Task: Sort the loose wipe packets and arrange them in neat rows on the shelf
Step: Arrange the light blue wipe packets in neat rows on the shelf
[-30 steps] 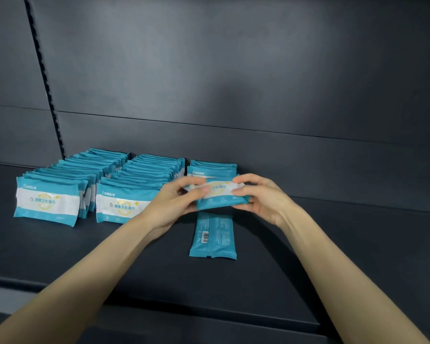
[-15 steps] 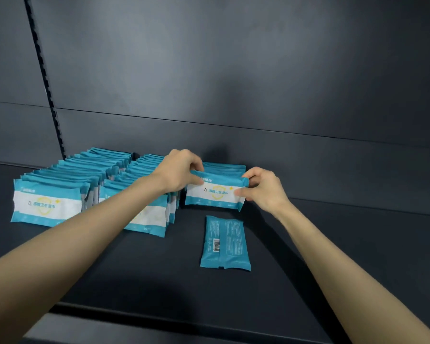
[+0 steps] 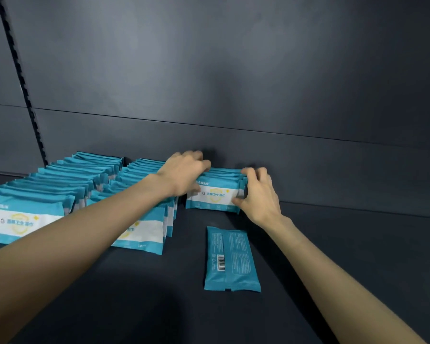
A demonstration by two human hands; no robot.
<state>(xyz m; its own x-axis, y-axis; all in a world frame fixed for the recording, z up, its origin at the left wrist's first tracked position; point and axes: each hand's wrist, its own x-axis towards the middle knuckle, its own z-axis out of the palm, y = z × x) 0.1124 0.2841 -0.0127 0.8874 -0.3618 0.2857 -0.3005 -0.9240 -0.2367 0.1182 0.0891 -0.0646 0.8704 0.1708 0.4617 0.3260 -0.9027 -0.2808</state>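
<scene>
Wipe packets (image 3: pixel 216 197) gripped between my left hand (image 3: pixel 184 175) and right hand (image 3: pixel 261 194): thin plastic film, smooth, slight sheen. Loose packet (image 3: pixel 231 259): same film, printed back (reads nearly matt here). Shelf (image 3: pixel 358 244) and back panel (image 3: pixel 233 70): smooth dark matt finish, looks like painted metal, soft glare on the panel.

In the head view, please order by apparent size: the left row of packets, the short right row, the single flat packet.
Largest: left row.
Then flat packet and short right row look alike; the packet lies nearer, so unranked.
</scene>
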